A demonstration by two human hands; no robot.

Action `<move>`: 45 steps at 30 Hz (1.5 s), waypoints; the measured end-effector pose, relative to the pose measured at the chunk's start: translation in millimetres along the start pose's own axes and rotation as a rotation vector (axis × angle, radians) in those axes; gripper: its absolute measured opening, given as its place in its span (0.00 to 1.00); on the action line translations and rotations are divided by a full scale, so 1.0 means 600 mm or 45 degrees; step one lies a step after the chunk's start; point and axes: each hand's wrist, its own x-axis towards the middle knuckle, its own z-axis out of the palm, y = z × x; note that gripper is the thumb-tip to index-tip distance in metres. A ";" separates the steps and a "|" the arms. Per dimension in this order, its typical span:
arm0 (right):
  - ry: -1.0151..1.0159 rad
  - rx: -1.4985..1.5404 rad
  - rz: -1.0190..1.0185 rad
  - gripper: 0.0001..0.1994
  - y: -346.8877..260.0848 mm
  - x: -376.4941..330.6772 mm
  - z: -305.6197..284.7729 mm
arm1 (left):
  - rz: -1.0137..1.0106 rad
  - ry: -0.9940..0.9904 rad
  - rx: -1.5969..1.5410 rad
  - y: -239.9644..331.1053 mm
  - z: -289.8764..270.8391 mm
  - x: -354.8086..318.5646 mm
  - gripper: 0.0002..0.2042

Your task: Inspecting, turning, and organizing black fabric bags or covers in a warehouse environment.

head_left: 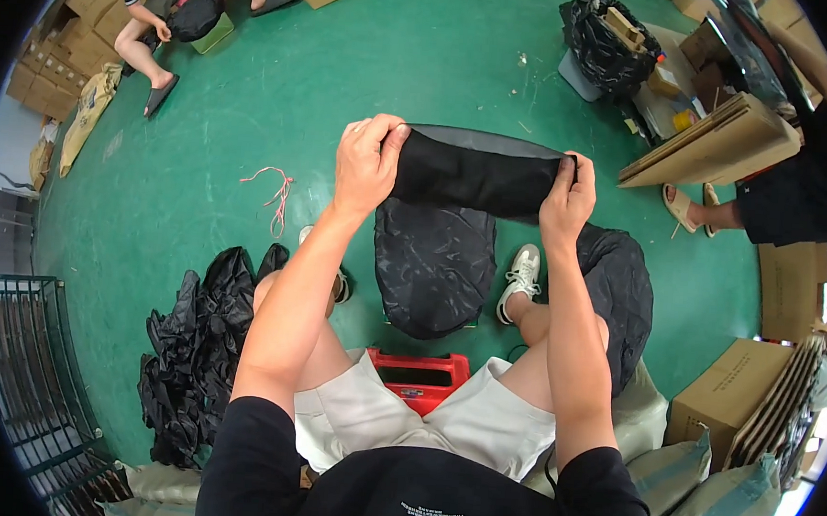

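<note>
Shirt (474, 492), black cloth (477, 179), bin (580, 77) with cardboard (625, 29)

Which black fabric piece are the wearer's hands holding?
The band-like piece stretched between the left hand and right hand; the rounded one between the shoes, the one at right and the crumpled pile at left are not held.
</note>
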 end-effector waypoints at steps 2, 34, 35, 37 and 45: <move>-0.113 0.100 0.043 0.06 0.004 0.006 -0.008 | -0.069 -0.081 -0.041 0.001 0.000 0.000 0.08; -0.603 -0.099 -0.262 0.10 -0.041 -0.056 -0.012 | -0.077 -0.492 -0.108 0.044 0.029 -0.033 0.13; -0.594 -0.122 -0.250 0.10 -0.035 -0.056 -0.009 | -0.077 -0.506 -0.132 0.039 0.036 -0.036 0.13; -0.709 -0.101 -0.270 0.11 -0.030 -0.049 -0.002 | -0.330 -0.345 -0.344 0.037 0.051 -0.040 0.22; -0.530 -0.393 -0.104 0.13 -0.005 0.017 0.027 | -0.249 -0.702 0.267 0.004 0.033 0.013 0.11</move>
